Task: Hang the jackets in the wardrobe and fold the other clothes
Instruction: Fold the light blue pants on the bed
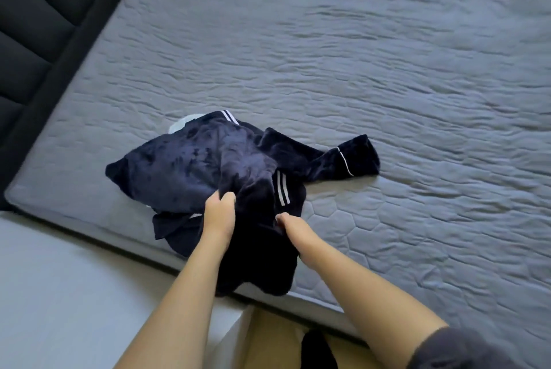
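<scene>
dark navy velvet clothes (208,160) lie in a crumpled heap on the grey quilted bed (387,70), close to its near edge. part of the fabric hangs over this edge, below the hands. the left hand (219,215) is closed on a fold of the navy cloth, the fingers curled into it and the thumb on top. the right hand (293,234) is just beside it, also gripping the same dark cloth, and its fingers are mostly hidden inside the fabric. between and just above the hands there are white stripes (281,192) on the material. one sleeve with a thin white line (346,160) lies flat on the bed, further away and to the right of the right hand. beyond the left hand a small piece of pale cloth (182,124) shows from under the heap. far to the left stands the dark padded headboard (35,25).
</scene>
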A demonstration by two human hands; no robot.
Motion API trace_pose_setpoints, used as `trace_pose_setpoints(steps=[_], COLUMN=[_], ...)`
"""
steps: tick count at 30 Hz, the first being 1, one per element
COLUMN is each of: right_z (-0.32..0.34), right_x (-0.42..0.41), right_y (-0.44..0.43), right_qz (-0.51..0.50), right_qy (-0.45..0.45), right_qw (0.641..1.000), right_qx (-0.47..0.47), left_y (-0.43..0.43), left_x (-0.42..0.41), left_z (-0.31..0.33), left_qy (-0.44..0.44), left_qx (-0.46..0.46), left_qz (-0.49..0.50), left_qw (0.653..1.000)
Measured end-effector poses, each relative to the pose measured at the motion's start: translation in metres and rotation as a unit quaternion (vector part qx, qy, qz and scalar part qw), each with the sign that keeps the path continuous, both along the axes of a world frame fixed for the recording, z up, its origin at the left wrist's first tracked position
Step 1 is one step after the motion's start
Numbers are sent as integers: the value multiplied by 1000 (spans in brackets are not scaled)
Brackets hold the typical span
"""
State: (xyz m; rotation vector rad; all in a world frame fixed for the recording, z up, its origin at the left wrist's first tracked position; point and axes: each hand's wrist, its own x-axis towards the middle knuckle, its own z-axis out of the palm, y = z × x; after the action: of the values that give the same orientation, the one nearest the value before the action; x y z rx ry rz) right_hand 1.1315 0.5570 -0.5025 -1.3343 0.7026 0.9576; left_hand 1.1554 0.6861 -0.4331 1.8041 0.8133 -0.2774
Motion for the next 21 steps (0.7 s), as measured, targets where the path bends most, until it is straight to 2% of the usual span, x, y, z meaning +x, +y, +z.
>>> trace_pose_setpoints(steps=[3, 5, 8, 12, 15, 17, 19, 21], right_z=[24, 39, 75, 135, 169, 188, 201, 207], right_x=[1, 2, -8, -42, -73, -85, -95, -107], right_y=[-44, -65, -99, -177, -240, -275, -306, -335], right_qz=[-111, -143, -131, -193, -162, -144, -119, -52], right_qy=[36, 38, -10, -122, -195, -235, -269, -307], right_qw=[985, 977, 986, 969, 966, 961, 955, 945], right_qx=[124, 154, 107, 91, 54, 8, -43, -104], left_y=[-36, -63, -110, -170, -224, -264, -296, -315], left_x=[-31, -55, -94, -152, -189, -201, -204, -201], left_z=[31, 49, 74, 87, 87, 92, 97, 96], left_qy=[-28, -38, -35, -28, -4, -19, -40, -46], left_qx=[-53, -71, -73, -39, -32, -24, -24, -36], left_qz=[-70, -145, -233, -234, -314, -350, -348, -297], left_qw=[996, 986, 969, 971, 949, 936, 936, 953])
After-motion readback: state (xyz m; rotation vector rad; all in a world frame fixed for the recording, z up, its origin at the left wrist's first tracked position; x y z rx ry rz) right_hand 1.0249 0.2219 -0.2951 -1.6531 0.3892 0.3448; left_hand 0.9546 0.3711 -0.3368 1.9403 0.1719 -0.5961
